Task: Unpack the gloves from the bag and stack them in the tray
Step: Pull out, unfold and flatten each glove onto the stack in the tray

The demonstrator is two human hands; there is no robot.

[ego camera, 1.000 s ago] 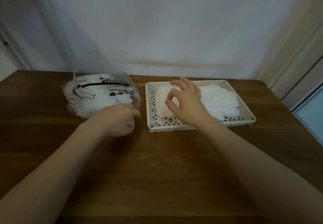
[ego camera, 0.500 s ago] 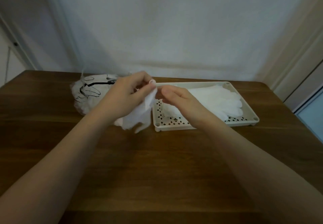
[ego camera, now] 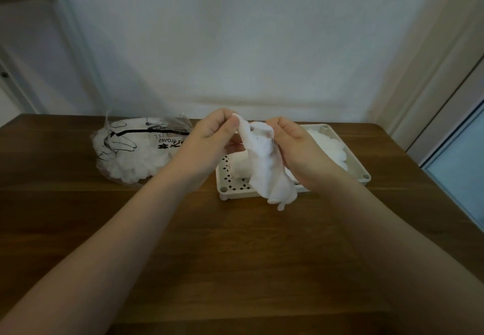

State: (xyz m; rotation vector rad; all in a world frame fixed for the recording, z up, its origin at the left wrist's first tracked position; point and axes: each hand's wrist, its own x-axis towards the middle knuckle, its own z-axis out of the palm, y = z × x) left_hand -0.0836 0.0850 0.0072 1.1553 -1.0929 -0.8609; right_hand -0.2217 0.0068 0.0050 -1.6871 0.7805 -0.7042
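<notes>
Both hands have lifted: the left hand [ego camera: 212, 135] and right hand [ego camera: 301, 149] now pinch one glove [ego camera: 264, 159], hanging long-ways down over the tray [ego camera: 364, 169] edge.

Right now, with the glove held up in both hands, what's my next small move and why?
Probably lower the glove flat onto the gloves in the tray: the left hand and right hand pinch its cuff, and it hangs just over the tray's near edge.
</notes>
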